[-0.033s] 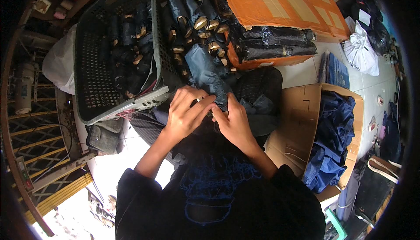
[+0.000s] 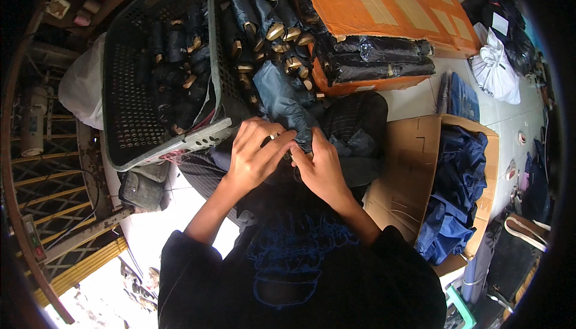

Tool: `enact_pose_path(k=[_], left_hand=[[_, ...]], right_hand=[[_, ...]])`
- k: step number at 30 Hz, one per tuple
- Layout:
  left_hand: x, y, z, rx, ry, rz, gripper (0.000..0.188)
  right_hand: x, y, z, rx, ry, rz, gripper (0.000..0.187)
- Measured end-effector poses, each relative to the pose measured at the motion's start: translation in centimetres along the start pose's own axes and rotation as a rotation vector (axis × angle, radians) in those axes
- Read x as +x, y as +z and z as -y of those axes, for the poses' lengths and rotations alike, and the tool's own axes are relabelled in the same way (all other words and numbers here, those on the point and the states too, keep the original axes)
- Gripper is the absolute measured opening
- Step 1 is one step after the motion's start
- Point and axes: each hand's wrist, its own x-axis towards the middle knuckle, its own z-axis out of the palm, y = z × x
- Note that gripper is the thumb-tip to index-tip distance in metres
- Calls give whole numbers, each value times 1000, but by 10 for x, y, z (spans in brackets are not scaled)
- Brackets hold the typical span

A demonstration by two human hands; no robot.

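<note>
A grey-blue cloth bundle (image 2: 282, 95), which looks like a folded umbrella, lies in front of me and points away. At its near end my left hand (image 2: 255, 152) is closed, fingers bent, with a ring on one finger. Right beside it my right hand (image 2: 321, 164) pinches the same end, the thumb meeting the left fingertips. A small dark part between the fingertips is mostly hidden. Beyond the bundle lies a pile of dark folded umbrellas (image 2: 245, 11) with pale wood-coloured ends.
On my left stands a dark perforated basket (image 2: 216, 83) holding more dark umbrellas. An orange box (image 2: 384, 5) with black plastic-wrapped packs (image 2: 384, 68) sits at the far right. Nearer, a cardboard box (image 2: 399, 179) holds dark blue cloth (image 2: 453, 191). A white sack (image 2: 493, 65) rests beyond it.
</note>
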Motion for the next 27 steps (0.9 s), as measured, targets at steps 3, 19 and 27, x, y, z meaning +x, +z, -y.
enact_pose_path(k=[3,19,27], left_hand=[[-1,2,1,6,0,1,22],[-8,22,-16,-114,-47,-5,24],[-15,22,-21,-107,-359,-67,20]], right_hand=[[-1,0,-1,-101,-36,-16,23],[-9,-6,4,-303,-35,-103,18],[-2,-4,-6,-436,-187,-148,35]])
